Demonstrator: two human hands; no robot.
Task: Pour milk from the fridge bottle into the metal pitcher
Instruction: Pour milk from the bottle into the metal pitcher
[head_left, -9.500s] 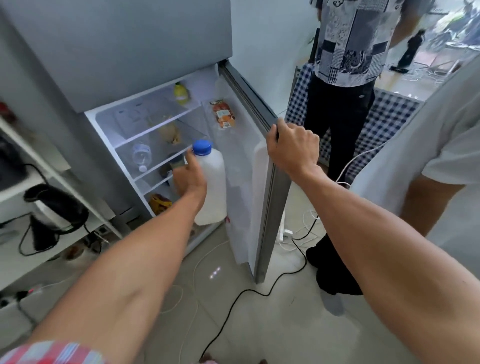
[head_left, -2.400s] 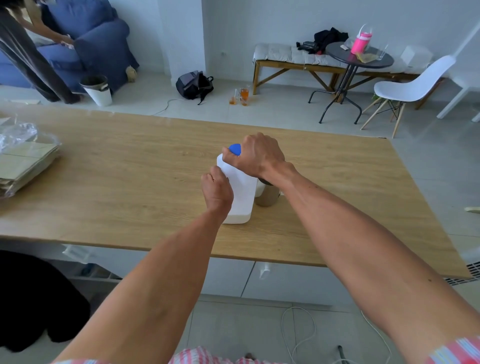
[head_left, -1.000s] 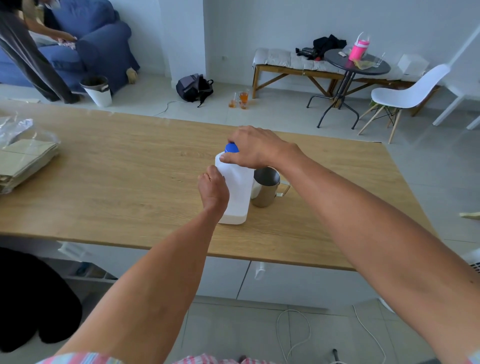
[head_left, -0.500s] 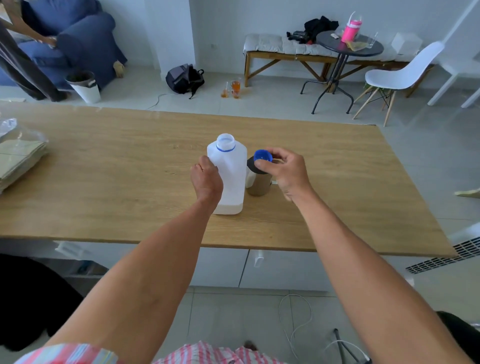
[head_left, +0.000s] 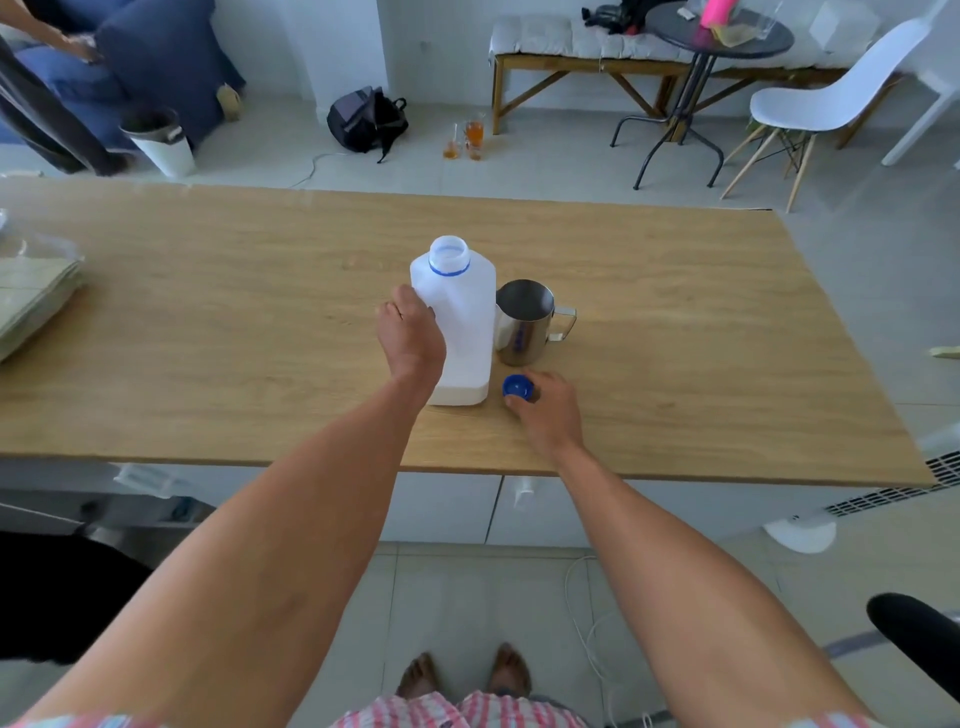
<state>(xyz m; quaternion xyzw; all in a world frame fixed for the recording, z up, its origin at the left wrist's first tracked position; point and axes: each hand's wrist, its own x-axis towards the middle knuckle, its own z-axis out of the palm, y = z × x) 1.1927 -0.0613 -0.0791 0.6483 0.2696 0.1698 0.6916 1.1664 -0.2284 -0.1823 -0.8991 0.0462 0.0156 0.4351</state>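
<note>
Left fingers (head_left: 410, 312) clamped on upright milk bottle (head_left: 460, 322), right fingers (head_left: 519, 401) pinching blue cap (head_left: 517, 387) beside pitcher (head_left: 522, 322).

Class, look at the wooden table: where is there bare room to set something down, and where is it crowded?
Bare wood lies between the stacked papers and the white plastic milk bottle, and again right of the metal pitcher. It is crowded at the middle: left hand on the bottle, right hand at the blue cap.
</note>
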